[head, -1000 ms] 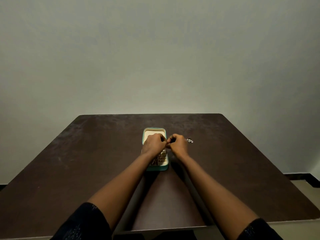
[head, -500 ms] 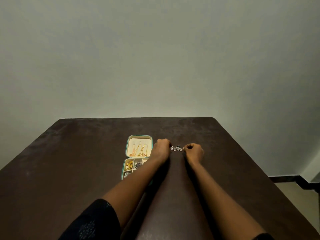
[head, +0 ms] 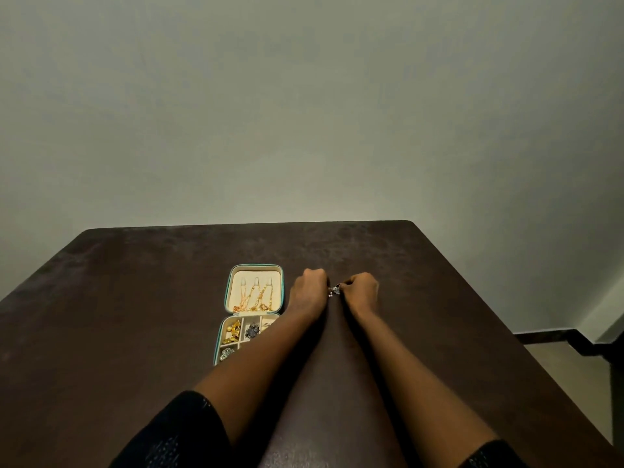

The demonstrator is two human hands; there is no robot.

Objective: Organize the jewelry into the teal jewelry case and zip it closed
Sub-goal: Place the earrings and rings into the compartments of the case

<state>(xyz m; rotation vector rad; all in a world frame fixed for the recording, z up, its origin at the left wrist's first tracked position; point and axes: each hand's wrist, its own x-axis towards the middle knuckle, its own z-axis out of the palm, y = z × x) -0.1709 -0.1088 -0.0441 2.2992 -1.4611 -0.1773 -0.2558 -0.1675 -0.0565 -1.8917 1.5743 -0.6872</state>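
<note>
A small silver piece is pinched by the right grip over the desk; the left grip is curled beside it, its hold not discernible; the open case lies just left of both, nearer the left grip.

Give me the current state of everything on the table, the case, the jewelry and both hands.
Teal jewelry case: open, unzipped, lid lying flat.
Gold chains: hung inside the lid.
Small pieces in the compartments: stowed, partly hidden by the left forearm.
Silver piece: outside the case, between the hands.
Right hand: pinches the silver piece.
Left hand: curled at the silver piece; grip unclear.
</note>
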